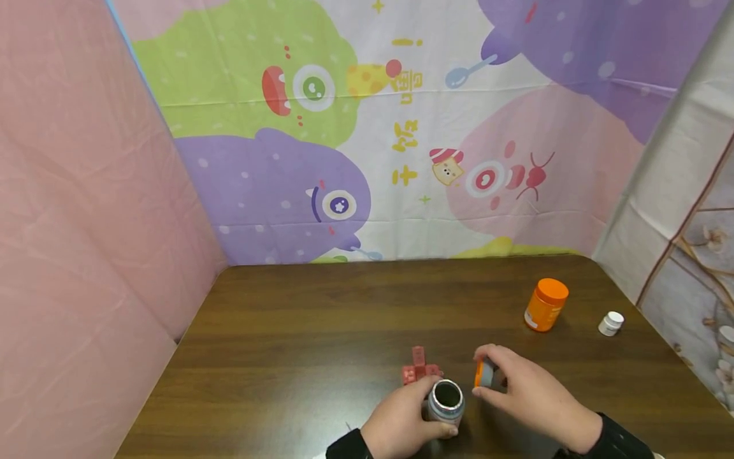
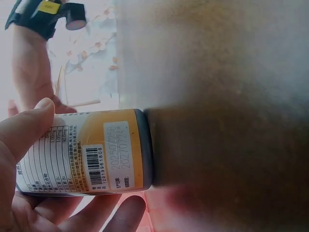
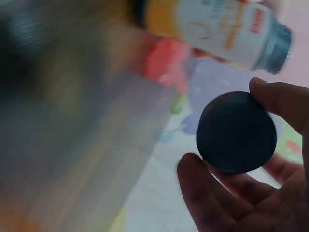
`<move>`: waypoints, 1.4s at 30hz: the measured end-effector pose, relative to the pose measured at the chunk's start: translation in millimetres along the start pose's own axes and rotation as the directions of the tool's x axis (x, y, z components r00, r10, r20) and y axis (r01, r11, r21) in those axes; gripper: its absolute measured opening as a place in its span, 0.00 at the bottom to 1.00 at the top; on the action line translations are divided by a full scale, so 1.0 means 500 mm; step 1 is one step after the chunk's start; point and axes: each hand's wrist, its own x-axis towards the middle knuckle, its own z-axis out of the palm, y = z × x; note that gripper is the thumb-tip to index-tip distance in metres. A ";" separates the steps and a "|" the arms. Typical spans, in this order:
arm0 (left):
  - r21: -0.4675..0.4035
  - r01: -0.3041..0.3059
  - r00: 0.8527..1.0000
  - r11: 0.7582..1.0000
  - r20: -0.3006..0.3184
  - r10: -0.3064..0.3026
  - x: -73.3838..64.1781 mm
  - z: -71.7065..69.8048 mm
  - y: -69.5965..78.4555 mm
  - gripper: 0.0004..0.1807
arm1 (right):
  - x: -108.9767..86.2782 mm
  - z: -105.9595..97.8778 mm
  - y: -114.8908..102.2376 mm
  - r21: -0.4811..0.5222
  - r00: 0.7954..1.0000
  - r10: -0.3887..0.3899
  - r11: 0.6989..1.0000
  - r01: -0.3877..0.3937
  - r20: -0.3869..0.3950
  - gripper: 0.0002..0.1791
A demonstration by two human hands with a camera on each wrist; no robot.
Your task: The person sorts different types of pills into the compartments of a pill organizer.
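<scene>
My left hand grips an uncapped supplement bottle near the table's front edge, its dark mouth facing up. The left wrist view shows its white and orange label with a barcode and printed dates; the fingers wrap round its side. Just right of the bottle, my right hand pinches a round bottle cap, grey outside with an orange rim, held on edge and apart from the bottle. In the right wrist view the cap's dark flat face sits between thumb and fingers.
Behind the left hand lie red block-like pieces joined in a cross shape. An orange jar with an orange lid stands at the back right of the brown table. Beside it is a small white bottle. Printed curtains hang behind.
</scene>
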 end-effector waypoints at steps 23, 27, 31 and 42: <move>0.032 0.032 0.999 0.999 -0.005 -0.032 0.001 0.001 0.004 0.29 | -0.028 0.068 0.063 -0.235 0.995 -0.054 0.969 0.071 0.081 0.18; 0.034 0.026 1.000 0.999 -0.011 -0.025 0.000 0.001 0.005 0.29 | -0.028 0.070 0.065 -0.247 0.995 -0.046 0.967 0.067 0.090 0.19; 0.037 0.018 1.000 0.999 -0.019 -0.017 -0.002 0.001 0.006 0.29 | -0.028 0.069 0.064 -0.247 0.993 -0.063 0.965 0.087 0.103 0.21; 0.032 0.005 1.000 0.999 -0.026 -0.004 -0.003 0.004 0.005 0.27 | -0.030 0.049 0.060 -0.180 0.991 -0.058 0.981 0.080 0.120 0.23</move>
